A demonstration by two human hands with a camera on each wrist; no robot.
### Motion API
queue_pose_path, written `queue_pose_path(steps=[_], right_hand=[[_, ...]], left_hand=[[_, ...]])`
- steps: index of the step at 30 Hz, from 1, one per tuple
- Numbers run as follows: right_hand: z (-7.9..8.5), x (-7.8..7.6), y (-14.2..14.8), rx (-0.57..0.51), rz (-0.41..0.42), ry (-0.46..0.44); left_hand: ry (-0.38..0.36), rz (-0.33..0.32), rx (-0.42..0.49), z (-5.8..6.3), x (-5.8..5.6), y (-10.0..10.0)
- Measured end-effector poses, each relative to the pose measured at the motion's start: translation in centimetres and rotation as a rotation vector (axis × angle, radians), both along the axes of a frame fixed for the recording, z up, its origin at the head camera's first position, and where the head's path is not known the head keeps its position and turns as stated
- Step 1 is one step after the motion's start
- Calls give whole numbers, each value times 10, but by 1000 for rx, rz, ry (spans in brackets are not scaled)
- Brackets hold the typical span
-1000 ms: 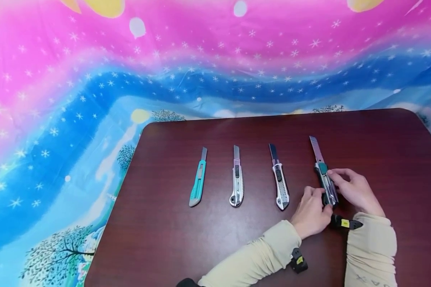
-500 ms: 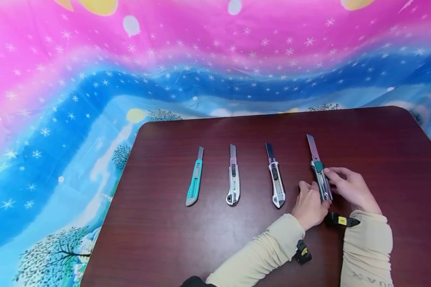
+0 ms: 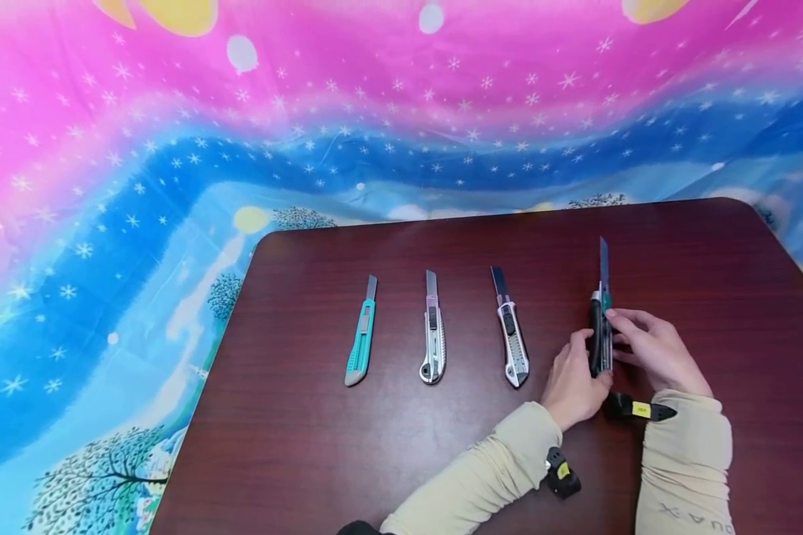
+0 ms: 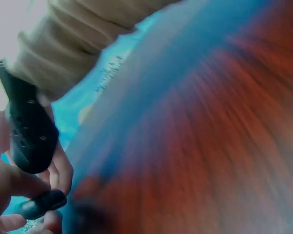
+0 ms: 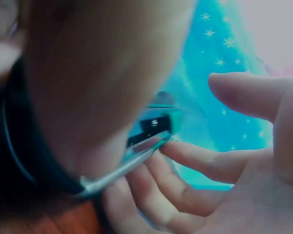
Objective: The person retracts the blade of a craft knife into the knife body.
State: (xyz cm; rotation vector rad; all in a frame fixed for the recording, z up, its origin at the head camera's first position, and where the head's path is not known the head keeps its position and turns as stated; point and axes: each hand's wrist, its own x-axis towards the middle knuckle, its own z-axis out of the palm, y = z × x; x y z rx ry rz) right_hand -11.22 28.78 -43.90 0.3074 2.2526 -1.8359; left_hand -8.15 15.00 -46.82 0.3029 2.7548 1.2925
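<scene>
At the right of the table, a snap-off utility knife with a black and green handle points its extended blade toward the back. It is turned on its narrow side. My left hand pinches the handle's lower end, fingers on the left and thumb at the bottom. The handle's black end shows among fingers in the left wrist view. From the right, my right hand touches the handle. In the right wrist view its fingertips meet the handle's edge, while the thumb stands apart from it.
Three other utility knives lie in a row to the left with blades out: a turquoise one, a silver one and a silver-black one. They rest on a dark wooden table. A colourful cloth hangs behind.
The utility knife has turned from showing its face to showing its narrow side, and its blade tip has swung right. Both hands have stayed at its handle. The other knives lie still.
</scene>
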Motion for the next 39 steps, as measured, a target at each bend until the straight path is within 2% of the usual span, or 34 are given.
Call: queue_pose_path(steps=[4, 10, 14, 16, 22, 27, 32, 35, 39], right_hand=[[5, 5, 4, -179, -14, 19], [7, 5, 2, -313, 52, 79], [5, 3, -1, -387, 89, 18], [3, 2, -2, -408, 102, -18], [-3, -1, -5, -432, 171, -51], [-6, -6, -13, -372, 199, -71], [-8, -9, -20, -325, 236, -77], [-8, -9, -24, -293, 262, -68], [-5, -7, -27, -250, 274, -70]], left_hand=[[-102, -5, 193, 10, 2, -3], [-311, 18, 437, 22, 6, -12], [-441, -25, 678, 24, 8, -22], [-482, -51, 751, 24, 9, -27], [-552, -113, 875, 19, 12, -39], [-614, -202, 1052, 12, 17, -46], [-608, -291, 1141, 5, 21, -54], [-592, -319, 1160, 0, 24, -57], [-535, -347, 1176, -6, 28, -57]])
